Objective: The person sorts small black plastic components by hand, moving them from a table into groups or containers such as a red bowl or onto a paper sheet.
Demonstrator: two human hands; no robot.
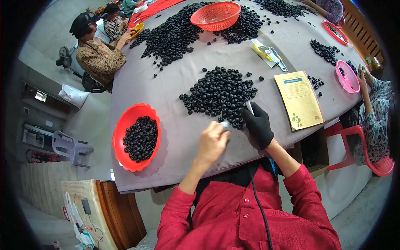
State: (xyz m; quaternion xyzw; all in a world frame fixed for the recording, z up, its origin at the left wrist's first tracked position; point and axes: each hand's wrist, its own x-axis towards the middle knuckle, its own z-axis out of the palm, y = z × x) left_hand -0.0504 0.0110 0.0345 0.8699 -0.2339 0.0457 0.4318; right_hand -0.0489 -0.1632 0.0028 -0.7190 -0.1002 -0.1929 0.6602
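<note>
A heap of small black bead-like pieces [221,93], round and many with a hole, lies on the cloth-covered table before me. My left hand [211,142] is bare, its fingers bent together at the heap's near edge. Something white [225,124] shows at its fingertips; I cannot tell whether it is a finger covering or a held thing. My right hand [258,126], in a black glove, is closed around a thin light-coloured tool [249,107] that sticks up between the fingers. A red scalloped bowl [120,139] of the same black pieces stands at the left.
A yellow booklet [299,100] and a packaged yellow cutter [264,53] lie right of the heap. Farther back, a red basket [216,16] sits among larger black heaps [173,35]. People sit around the table; a pink basket [346,77] stands near one at right.
</note>
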